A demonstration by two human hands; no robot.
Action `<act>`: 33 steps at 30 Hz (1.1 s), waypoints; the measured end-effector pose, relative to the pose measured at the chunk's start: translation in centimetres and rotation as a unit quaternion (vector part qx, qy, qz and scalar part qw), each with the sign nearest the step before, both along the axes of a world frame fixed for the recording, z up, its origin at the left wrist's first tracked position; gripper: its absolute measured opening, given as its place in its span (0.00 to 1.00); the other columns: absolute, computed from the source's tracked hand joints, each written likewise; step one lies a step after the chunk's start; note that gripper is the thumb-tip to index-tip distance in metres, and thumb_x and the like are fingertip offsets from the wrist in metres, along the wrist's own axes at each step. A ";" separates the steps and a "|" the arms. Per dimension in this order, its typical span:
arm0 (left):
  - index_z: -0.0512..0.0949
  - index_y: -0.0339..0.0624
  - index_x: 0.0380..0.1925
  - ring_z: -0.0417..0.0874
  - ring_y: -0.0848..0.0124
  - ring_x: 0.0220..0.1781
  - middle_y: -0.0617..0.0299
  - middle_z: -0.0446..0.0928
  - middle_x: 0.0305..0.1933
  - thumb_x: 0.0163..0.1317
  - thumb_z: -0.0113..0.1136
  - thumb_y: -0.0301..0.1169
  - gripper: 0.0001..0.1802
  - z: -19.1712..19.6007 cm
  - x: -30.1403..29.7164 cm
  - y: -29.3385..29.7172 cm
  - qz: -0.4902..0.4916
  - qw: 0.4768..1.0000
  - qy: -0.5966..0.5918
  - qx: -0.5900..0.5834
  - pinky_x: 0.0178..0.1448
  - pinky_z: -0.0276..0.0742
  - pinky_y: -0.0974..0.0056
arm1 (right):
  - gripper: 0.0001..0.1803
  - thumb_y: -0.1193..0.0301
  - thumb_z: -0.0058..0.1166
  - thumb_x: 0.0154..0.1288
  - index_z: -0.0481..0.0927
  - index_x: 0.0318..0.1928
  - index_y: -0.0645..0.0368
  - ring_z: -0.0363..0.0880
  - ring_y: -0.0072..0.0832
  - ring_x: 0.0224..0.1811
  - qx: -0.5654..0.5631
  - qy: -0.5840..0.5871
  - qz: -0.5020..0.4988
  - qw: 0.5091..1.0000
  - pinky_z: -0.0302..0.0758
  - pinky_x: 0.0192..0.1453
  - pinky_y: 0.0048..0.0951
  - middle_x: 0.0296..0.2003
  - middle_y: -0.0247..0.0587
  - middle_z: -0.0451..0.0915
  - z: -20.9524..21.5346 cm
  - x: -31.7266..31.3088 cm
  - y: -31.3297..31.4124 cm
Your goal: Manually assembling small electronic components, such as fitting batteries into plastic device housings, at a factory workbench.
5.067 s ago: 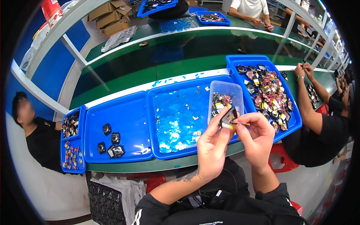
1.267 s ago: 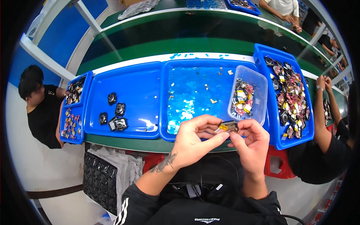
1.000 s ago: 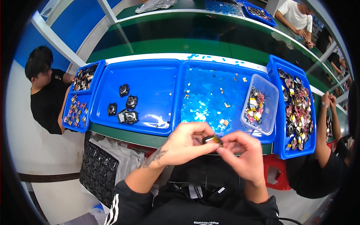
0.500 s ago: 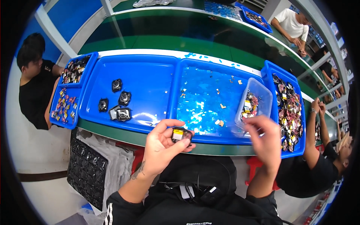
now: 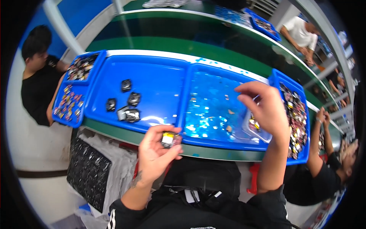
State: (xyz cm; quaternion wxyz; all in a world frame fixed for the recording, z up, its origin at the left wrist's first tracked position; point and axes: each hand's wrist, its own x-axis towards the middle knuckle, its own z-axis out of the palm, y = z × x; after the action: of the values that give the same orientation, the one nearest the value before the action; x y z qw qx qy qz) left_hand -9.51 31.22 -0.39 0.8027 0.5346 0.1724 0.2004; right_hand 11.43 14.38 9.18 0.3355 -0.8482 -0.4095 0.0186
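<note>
The left hand (image 5: 154, 154) pinches a small dark, metallic-edged part (image 5: 167, 139) between its fingertips, just at the near edge of the wide blue plastic tray (image 5: 160, 80). The right hand (image 5: 263, 105), well apart from the left, hovers with fingers loosely curled over a clear plastic tub (image 5: 256, 128) of small mixed-colour pieces; whether it holds anything cannot be told. The tub sits in the middle blue tray littered with pale flakes (image 5: 213, 103). Five finished black parts (image 5: 126, 105) lie in the wide tray's left half. To the far right, a blue bin of glossy mixed pieces (image 5: 295, 114) stands. A black gridded tray (image 5: 89, 171) lies near left, below the bench.
</note>
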 end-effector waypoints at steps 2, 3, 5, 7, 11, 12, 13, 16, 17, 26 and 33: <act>0.67 0.32 0.51 0.82 0.72 0.37 0.46 0.76 0.51 0.54 0.59 0.12 0.23 0.4 -0.8 0.1 -0.007 1.000 0.006 0.011 0.36 0.85 0.71 | 0.08 0.79 0.59 0.55 0.83 0.38 0.66 0.84 0.38 0.35 -0.012 -0.055 -0.094 0.994 0.78 0.42 0.33 0.32 0.50 0.83 0.3 1.9 -3.5; 0.67 0.32 0.52 0.83 0.72 0.36 0.45 0.76 0.50 0.54 0.58 0.12 0.24 0.6 -0.3 -0.1 -0.022 1.000 0.013 0.010 0.36 0.85 0.71 | 0.08 0.79 0.59 0.56 0.83 0.38 0.65 0.84 0.35 0.35 -0.058 -0.082 -0.123 0.987 0.78 0.42 0.32 0.33 0.48 0.83 0.2 3.1 -5.5; 0.66 0.32 0.52 0.83 0.71 0.36 0.45 0.76 0.50 0.54 0.59 0.12 0.24 1.5 1.4 -0.9 -0.069 0.998 0.003 0.013 0.37 0.85 0.71 | 0.09 0.80 0.59 0.55 0.83 0.38 0.65 0.84 0.37 0.35 -0.149 -0.119 -0.138 0.972 0.78 0.43 0.33 0.33 0.47 0.84 -0.1 4.1 -8.3; 0.66 0.33 0.53 0.79 0.69 0.50 0.49 0.74 0.52 0.56 0.60 0.14 0.24 2.6 3.2 -1.4 -0.160 0.987 -0.001 0.031 0.44 0.86 0.68 | 0.10 0.79 0.60 0.53 0.83 0.38 0.64 0.83 0.41 0.36 -0.203 -0.100 -0.084 0.970 0.78 0.43 0.36 0.33 0.48 0.83 -0.7 3.9 -9.6; 0.65 0.34 0.52 0.83 0.69 0.41 0.47 0.75 0.52 0.57 0.59 0.15 0.23 4.8 7.7 -2.8 -0.261 0.961 -0.020 0.084 0.40 0.84 0.69 | 0.11 0.78 0.60 0.53 0.83 0.39 0.63 0.81 0.45 0.41 -0.237 -0.048 -0.011 0.970 0.77 0.47 0.39 0.36 0.50 0.82 -0.7 3.4 -9.9; 0.65 0.34 0.52 0.82 0.70 0.41 0.48 0.75 0.53 0.58 0.59 0.16 0.23 5.1 8.9 -3.1 -0.266 0.956 -0.034 0.118 0.41 0.84 0.69 | 0.11 0.77 0.60 0.54 0.83 0.40 0.62 0.81 0.46 0.43 -0.226 -0.057 0.032 0.972 0.76 0.49 0.41 0.36 0.50 0.82 -1.1 3.7 -9.8; 0.66 0.34 0.53 0.82 0.70 0.42 0.49 0.75 0.52 0.58 0.58 0.15 0.22 5.0 10.1 -3.3 -0.263 0.957 -0.035 0.119 0.41 0.84 0.70 | 0.12 0.76 0.60 0.55 0.82 0.42 0.61 0.79 0.47 0.45 -0.246 -0.042 0.052 0.967 0.75 0.50 0.41 0.37 0.48 0.81 -1.7 4.0 -9.1; 0.66 0.34 0.53 0.82 0.71 0.42 0.51 0.75 0.51 0.58 0.58 0.15 0.22 5.2 13.2 -4.8 -0.271 0.954 -0.046 0.119 0.42 0.84 0.71 | 0.10 0.75 0.60 0.56 0.83 0.40 0.61 0.80 0.46 0.43 -0.189 -0.051 0.105 0.975 0.77 0.49 0.41 0.36 0.47 0.80 -3.3 4.1 -9.1; 0.67 0.34 0.53 0.82 0.71 0.42 0.51 0.75 0.51 0.58 0.58 0.15 0.22 5.0 14.0 -5.2 -0.281 0.951 -0.042 0.120 0.42 0.84 0.71 | 0.10 0.75 0.60 0.56 0.83 0.40 0.61 0.80 0.46 0.43 -0.187 -0.046 0.104 0.976 0.77 0.49 0.41 0.36 0.47 0.80 -3.4 4.0 -9.2; 0.66 0.34 0.53 0.82 0.72 0.42 0.50 0.75 0.50 0.58 0.59 0.14 0.23 2.6 16.0 -5.2 -0.287 0.951 -0.016 0.117 0.41 0.85 0.69 | 0.06 0.72 0.59 0.56 0.84 0.35 0.57 0.81 0.42 0.36 -0.196 -0.104 0.084 0.972 0.78 0.40 0.40 0.31 0.43 0.77 -4.4 3.7 -8.8; 0.65 0.33 0.53 0.82 0.70 0.45 0.48 0.74 0.50 0.56 0.59 0.12 0.25 2.2 15.6 -4.9 -0.276 0.955 0.005 0.107 0.45 0.87 0.67 | 0.06 0.75 0.59 0.53 0.83 0.34 0.57 0.81 0.41 0.34 -0.248 -0.133 0.083 0.956 0.79 0.35 0.40 0.30 0.42 0.77 -4.8 4.3 -9.0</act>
State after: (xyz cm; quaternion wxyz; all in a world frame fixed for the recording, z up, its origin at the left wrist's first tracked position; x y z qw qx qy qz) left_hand 6.11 26.31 1.78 0.7643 0.6448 -0.0002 -0.0138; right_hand 15.76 5.38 4.37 0.0537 -0.8623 -0.5023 0.0343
